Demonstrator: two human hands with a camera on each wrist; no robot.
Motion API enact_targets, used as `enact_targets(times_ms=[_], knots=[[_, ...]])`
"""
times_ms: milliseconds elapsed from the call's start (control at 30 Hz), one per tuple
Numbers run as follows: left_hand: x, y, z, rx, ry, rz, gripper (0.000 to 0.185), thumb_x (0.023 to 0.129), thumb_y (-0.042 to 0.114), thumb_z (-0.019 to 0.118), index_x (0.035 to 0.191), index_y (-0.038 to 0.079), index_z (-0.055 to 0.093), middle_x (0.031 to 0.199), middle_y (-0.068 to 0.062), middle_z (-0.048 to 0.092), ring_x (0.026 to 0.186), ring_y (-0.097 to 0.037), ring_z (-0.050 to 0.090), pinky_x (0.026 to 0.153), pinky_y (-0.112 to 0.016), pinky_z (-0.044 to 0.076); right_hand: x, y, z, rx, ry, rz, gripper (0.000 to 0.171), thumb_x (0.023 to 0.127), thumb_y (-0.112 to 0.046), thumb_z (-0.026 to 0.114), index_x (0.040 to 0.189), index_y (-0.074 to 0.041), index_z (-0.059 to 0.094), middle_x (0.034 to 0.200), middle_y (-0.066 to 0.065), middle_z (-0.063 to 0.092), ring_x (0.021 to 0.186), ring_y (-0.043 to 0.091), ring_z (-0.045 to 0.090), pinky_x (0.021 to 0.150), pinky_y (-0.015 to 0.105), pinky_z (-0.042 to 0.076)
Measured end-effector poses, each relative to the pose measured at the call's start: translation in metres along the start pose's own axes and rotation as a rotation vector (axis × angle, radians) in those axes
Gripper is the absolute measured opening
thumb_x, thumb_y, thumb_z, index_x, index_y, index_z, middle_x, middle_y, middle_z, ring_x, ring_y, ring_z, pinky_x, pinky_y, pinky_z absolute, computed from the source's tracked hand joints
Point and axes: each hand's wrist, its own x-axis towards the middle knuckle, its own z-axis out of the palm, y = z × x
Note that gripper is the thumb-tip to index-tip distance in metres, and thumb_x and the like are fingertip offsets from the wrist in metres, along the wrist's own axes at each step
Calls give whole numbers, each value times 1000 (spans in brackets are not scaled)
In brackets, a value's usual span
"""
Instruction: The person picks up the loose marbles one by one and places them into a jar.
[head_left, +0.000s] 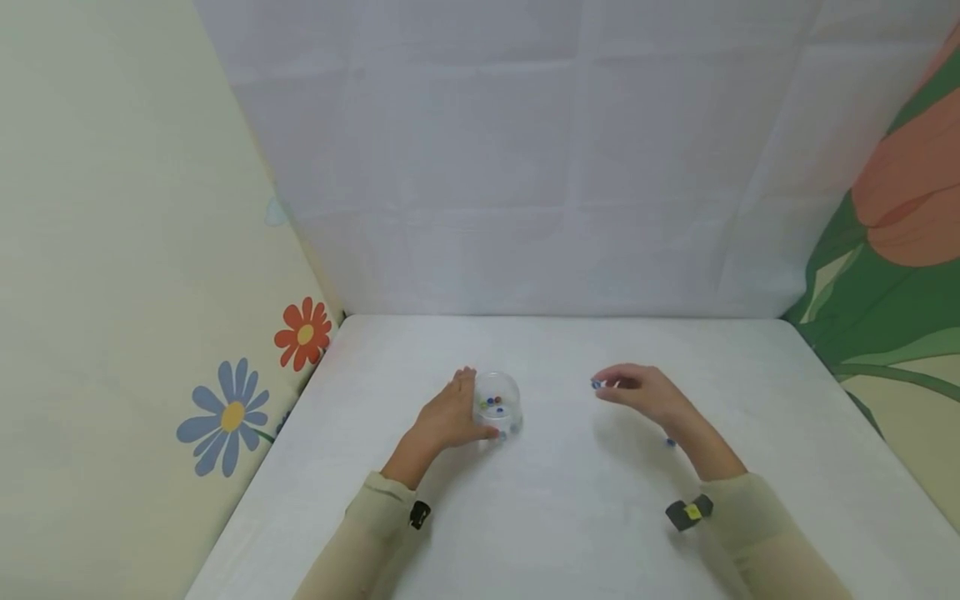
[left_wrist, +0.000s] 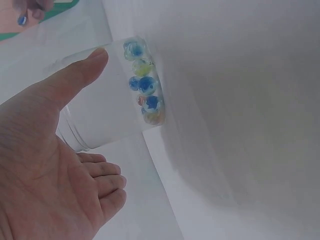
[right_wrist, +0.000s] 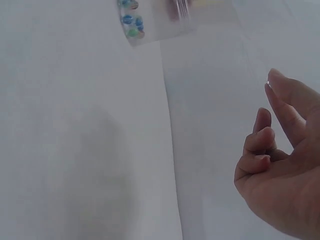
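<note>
A clear jar [head_left: 497,385] stands upright on the white table, left of the middle. Several glass marbles [left_wrist: 147,85], mostly blue with some yellow-green and reddish ones, lie on its bottom. My left hand [head_left: 448,414] holds the jar from the left, thumb on the near side and fingers round the far side. To the right of the jar, my right hand [head_left: 641,390] pinches a blue-and-white marble [head_left: 596,384] between thumb and index finger, above the table. In the right wrist view the fingertips mostly hide that marble.
Another blue marble [head_left: 671,442] lies on the table beside my right forearm. The white table [head_left: 555,517] meets a white cloth backdrop [head_left: 525,167] at its far edge. Walls with painted flowers [head_left: 232,414] stand on both sides.
</note>
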Motion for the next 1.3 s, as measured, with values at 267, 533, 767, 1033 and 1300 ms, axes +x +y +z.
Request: enact_targets(times_ms=[267,533,767,1033,1300], knots=[[-1,1,-1,-5,-3,-6,118,78,50,85,159,-2,18,165,-22,21,154,-35,20,121,-49,26,7,-11,13,29,-16,-25,36,93,-34,75,122,-14,71,105,5,67,99,22,61,86,34,50],[-1,1,-1,7,-19,-14,119,79,52,84,160,-1,15,166,-21,19,154,-34,19,122,-47,25,15,-20,25,16,-26,-46,34,92,-34,75,121,-15,72,102,4,67,96,21,60,82,33,50],[-1,1,-2,9,-12,-6,119,78,52,84,159,-3,17,166,-23,19,154,-36,20,121,-49,27,22,-28,35,24,-43,-52,33,91,-34,76,120,-18,72,101,3,66,96,20,60,82,34,49],[-1,2,-1,9,-11,-6,118,79,51,84,160,-2,16,166,-22,19,154,-34,18,122,-47,24,28,-41,46,34,-91,-75,27,93,-31,75,117,-19,74,97,3,66,92,21,57,80,34,48],[-1,3,-2,-2,-15,-15,118,78,51,85,160,-3,17,166,-23,19,154,-35,19,122,-49,25,35,-49,55,15,-122,-81,23,92,-32,75,113,-20,75,96,2,65,91,20,56,79,33,48]])
